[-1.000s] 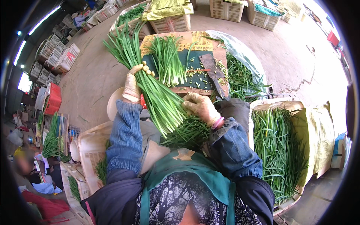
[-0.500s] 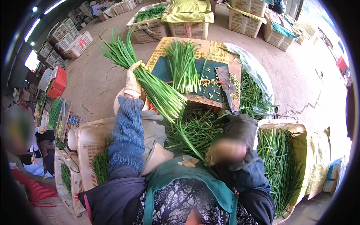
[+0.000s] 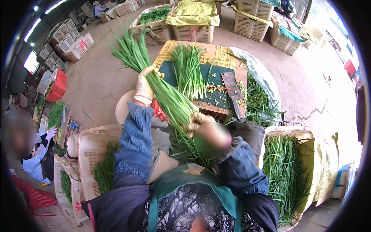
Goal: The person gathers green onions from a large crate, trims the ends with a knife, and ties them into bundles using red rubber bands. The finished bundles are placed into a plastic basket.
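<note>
My left hand, in a pale glove, grips a long bundle of green chives near its middle and holds it slanted above my lap. My right hand is closed on the bundle's lower end, partly hidden by a blur. Ahead stands a low cutting board with a dark mat. On it lie another bunch of chives and a cleaver. Loose chives rest between my knees.
A crate lined with yellow cloth holds chives at my right. A pale crate with more chives sits at my left. Stacked baskets stand beyond the board. Another person sits at far left on the concrete floor.
My left hand lifted the bundle higher. My right hand came back up from my lap and took hold of the bundle's lower end.
</note>
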`<state>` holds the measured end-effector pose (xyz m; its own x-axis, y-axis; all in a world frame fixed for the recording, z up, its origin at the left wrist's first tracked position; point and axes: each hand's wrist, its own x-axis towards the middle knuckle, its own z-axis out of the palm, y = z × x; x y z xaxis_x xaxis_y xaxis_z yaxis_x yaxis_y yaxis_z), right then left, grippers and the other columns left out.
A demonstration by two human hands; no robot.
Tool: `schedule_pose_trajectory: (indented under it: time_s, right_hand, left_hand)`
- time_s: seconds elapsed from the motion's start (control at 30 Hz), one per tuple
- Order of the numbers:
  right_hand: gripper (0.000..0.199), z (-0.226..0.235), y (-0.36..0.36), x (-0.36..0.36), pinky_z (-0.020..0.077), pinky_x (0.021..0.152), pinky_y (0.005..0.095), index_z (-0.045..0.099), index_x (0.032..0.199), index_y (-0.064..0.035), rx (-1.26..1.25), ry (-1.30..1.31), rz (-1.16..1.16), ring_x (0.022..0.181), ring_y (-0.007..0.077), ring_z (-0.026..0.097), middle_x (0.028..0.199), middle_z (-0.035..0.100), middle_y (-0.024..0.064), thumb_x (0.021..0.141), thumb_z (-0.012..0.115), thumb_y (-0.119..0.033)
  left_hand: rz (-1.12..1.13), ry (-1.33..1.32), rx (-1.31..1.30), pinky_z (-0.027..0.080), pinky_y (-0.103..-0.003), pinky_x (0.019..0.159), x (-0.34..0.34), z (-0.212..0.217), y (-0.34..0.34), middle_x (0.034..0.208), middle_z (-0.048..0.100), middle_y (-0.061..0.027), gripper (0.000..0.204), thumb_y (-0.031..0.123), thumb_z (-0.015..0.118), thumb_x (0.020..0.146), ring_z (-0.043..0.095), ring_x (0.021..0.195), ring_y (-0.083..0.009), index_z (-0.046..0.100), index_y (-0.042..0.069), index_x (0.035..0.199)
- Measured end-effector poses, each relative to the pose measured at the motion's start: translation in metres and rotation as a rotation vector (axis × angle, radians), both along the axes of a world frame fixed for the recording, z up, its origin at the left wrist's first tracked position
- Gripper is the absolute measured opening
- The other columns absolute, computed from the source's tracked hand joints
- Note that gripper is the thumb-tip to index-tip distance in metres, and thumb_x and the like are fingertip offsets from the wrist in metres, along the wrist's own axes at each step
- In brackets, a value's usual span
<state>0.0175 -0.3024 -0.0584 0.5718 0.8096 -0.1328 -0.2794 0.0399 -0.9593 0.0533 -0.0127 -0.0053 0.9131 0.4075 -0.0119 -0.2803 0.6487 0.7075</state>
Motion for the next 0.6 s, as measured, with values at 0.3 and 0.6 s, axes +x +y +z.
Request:
schedule_pose_trajectory:
  time_s: [0.3, 0.6]
  right_hand:
    - [0.032, -0.061, -0.069, -0.002, 0.0537, 0.087, 0.0336, 0.066, 0.119, -0.0094, -0.320, -0.659, 0.142, 0.098, 0.0254, 0.069, 0.107, 0.071, 0.0099, 0.089, 0.070, -0.020]
    - [0.088, -0.071, 0.025, 0.080, 0.0369, 0.111, 0.0371, 0.034, 0.147, 0.0070, -0.135, -0.310, -0.231, 0.135, 0.0311, 0.047, 0.142, 0.051, 0.0255, 0.090, 0.068, -0.050]
  left_hand:
    - [-0.128, -0.091, -0.125, 0.051, -0.031, 0.082, 0.006, -0.010, 0.044, 0.075, 0.056, 0.0013, 0.015, 0.013, 0.066, 0.088, 0.057, 0.071, -0.0130, 0.060, 0.006, 0.099]
    - [-0.526, -0.040, 0.123, 0.052, -0.034, 0.080, 0.120, 0.003, -0.020, 0.080, 0.058, -0.0009, 0.029, 0.017, 0.065, 0.089, 0.058, 0.072, -0.0137, 0.058, 0.000, 0.112]
